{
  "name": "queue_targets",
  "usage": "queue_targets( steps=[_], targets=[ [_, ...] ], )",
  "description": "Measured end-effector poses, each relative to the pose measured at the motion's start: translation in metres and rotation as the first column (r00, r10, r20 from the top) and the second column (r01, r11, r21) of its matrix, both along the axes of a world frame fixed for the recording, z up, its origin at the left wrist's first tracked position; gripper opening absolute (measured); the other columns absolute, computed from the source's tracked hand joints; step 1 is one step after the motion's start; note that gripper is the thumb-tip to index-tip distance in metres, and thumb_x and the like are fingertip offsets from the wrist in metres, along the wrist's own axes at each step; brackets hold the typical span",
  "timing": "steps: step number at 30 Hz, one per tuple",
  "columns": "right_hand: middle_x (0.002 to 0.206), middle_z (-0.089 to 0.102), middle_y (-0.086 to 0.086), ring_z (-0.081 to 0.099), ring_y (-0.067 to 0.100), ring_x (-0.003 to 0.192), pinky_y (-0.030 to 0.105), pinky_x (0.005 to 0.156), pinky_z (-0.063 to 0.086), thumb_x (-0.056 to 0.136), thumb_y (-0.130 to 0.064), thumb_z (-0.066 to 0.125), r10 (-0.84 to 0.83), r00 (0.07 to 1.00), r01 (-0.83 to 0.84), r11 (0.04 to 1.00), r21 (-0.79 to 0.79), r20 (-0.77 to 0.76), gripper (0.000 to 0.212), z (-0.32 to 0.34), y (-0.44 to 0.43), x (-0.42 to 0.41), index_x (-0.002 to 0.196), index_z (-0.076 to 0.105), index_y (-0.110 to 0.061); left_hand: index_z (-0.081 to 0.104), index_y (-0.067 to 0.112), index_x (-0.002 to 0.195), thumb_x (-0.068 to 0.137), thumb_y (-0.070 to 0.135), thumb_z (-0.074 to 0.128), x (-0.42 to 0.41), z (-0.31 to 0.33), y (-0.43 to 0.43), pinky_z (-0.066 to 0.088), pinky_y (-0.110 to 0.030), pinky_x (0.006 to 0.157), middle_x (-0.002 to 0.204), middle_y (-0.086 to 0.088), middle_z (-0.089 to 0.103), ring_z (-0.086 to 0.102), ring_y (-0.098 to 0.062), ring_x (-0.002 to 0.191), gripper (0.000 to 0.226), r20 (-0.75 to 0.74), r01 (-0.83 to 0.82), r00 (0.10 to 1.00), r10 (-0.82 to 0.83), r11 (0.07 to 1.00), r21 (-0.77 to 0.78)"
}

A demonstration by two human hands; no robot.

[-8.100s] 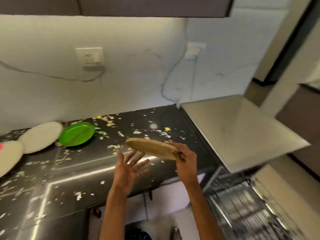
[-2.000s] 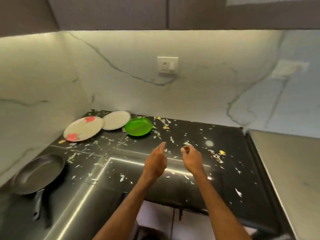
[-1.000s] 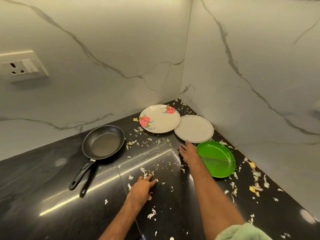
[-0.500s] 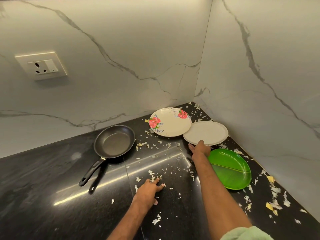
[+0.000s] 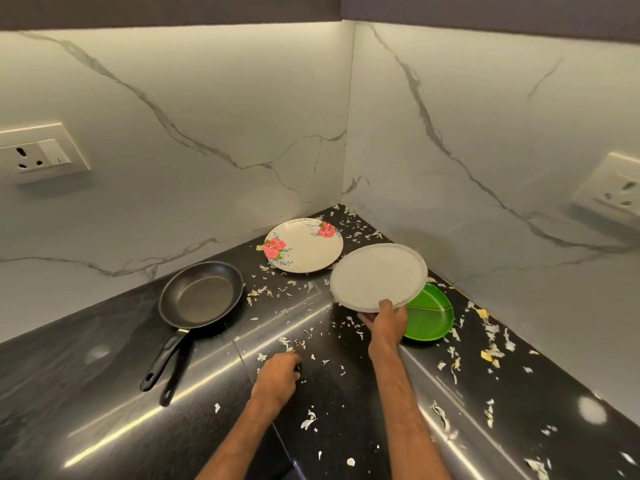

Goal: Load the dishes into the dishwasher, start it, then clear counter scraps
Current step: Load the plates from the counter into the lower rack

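Head view. Your right hand (image 5: 384,320) is gripping the near rim of the plain white plate (image 5: 379,277), with the thumb lying on top and the fingers curling underneath. The plate is sitting directly beyond the hand, tilting up off the black countertop (image 5: 104,393) and covering part of the green plate (image 5: 431,317), which is lying flat just right of the hand. The floral plate (image 5: 304,245) is resting in the corner, beyond and left of the white plate. The frying pan (image 5: 201,294) is sitting well to the left, its handle pointing toward you. Your left hand (image 5: 277,379) is resting knuckles-up on the countertop among the food scraps (image 5: 491,355), fingers curling down; you cannot tell whether it is holding anything.
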State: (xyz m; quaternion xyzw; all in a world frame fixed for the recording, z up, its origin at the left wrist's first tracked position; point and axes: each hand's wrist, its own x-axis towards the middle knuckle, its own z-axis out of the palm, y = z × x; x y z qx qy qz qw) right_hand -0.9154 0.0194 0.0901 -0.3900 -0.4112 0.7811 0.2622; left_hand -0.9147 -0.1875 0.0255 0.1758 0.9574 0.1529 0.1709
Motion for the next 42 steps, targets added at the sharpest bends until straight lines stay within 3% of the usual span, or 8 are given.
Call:
queue_targets(
  steps=[5,14,20,23,25,27,34,42],
  targets=[
    [0.115,0.061,0.011,0.064,0.033,0.102,0.041,0.07,0.059,0.096,-0.003,0.051,-0.081,0.993,0.063,0.976,-0.208,-0.082,0.038,0.004,-0.021,0.08,0.13,0.053,-0.018,0.063,0.023,0.099,0.092,0.012,0.063,0.023,0.005,0.004,0.047,-0.023,0.072,0.097,0.01,0.056,0.056,-0.007,0.086,0.013,-0.27,-0.042,0.95,0.158,0.92,0.39],
    [0.126,0.066,0.012,0.066,0.034,0.111,0.041,0.073,0.06,0.095,-0.002,0.057,-0.228,0.95,0.206,0.971,-0.121,-0.215,0.041,0.0,-0.069,0.2,0.133,0.055,-0.016,0.067,0.023,0.095,0.092,0.054,0.056,0.084,0.074,0.032,0.056,-0.027,0.063,0.086,0.007,0.072,0.069,-0.012,0.077,0.033,0.281,-0.224,0.96,0.014,0.641,0.734],
    [0.115,0.071,0.007,0.07,0.024,0.103,0.046,0.084,0.06,0.066,-0.02,0.088,-0.414,0.874,0.426,0.905,-0.012,-0.253,0.062,0.0,-0.112,0.305,0.12,0.06,-0.012,0.062,0.013,0.118,0.1,0.037,0.052,0.169,0.086,0.036,0.058,-0.028,0.061,0.117,-0.012,0.068,0.067,-0.026,0.105,0.033,0.583,-0.328,0.721,-0.376,0.555,0.764],
    [0.094,0.075,0.003,0.071,0.015,0.089,0.034,0.081,0.06,0.051,-0.037,0.098,-0.529,0.817,0.567,0.809,0.152,-0.23,0.067,0.005,-0.122,0.372,0.104,0.069,-0.007,0.056,0.016,0.129,0.094,0.059,0.039,0.204,0.095,0.035,0.059,-0.047,0.078,0.132,-0.01,0.061,0.061,-0.033,0.116,0.057,0.738,-0.469,0.441,-0.511,0.571,0.674],
    [0.098,0.076,0.003,0.071,0.016,0.095,0.029,0.082,0.057,0.079,-0.004,0.077,-0.497,0.837,0.547,0.773,0.32,-0.231,0.012,0.009,-0.126,0.416,0.09,0.075,-0.003,0.054,0.015,0.133,0.089,0.071,0.027,0.222,0.101,0.032,0.057,-0.054,0.081,0.129,-0.013,0.064,0.064,-0.035,0.112,0.076,0.769,-0.553,0.212,-0.603,0.575,0.603],
    [0.114,0.073,0.004,0.067,0.016,0.109,0.025,0.084,0.054,0.083,0.019,0.057,-0.475,0.856,0.512,0.734,0.446,-0.202,0.028,0.008,-0.127,0.452,0.084,0.077,-0.001,0.06,0.014,0.13,0.085,0.079,0.023,0.235,0.105,0.028,0.056,-0.054,0.084,0.124,-0.017,0.067,0.064,-0.038,0.112,0.088,0.756,-0.556,0.093,-0.648,0.596,0.579],
    [0.13,0.066,-0.001,0.062,0.019,0.12,0.042,0.095,0.052,0.09,0.006,0.057,-0.703,0.701,0.685,0.615,0.39,-0.121,0.038,-0.006,-0.129,0.55,0.114,0.074,-0.018,0.056,0.005,0.132,0.088,0.021,0.063,0.315,0.102,0.038,0.058,-0.051,0.083,0.116,-0.019,0.07,0.065,-0.041,0.108,0.047,0.772,-0.271,0.25,-0.584,0.724,0.635],
    [0.11,0.072,0.018,0.069,0.026,0.09,0.04,0.079,0.056,0.1,-0.035,0.053,-0.643,0.765,0.644,0.762,-0.065,0.037,0.036,-0.044,-0.169,0.706,0.117,0.069,-0.006,0.062,0.028,0.117,0.094,0.028,0.063,0.445,0.092,0.05,0.055,-0.058,0.081,0.11,-0.01,0.07,0.065,-0.037,0.098,0.024,0.639,0.112,0.395,-0.66,0.725,0.679]
  ],
)
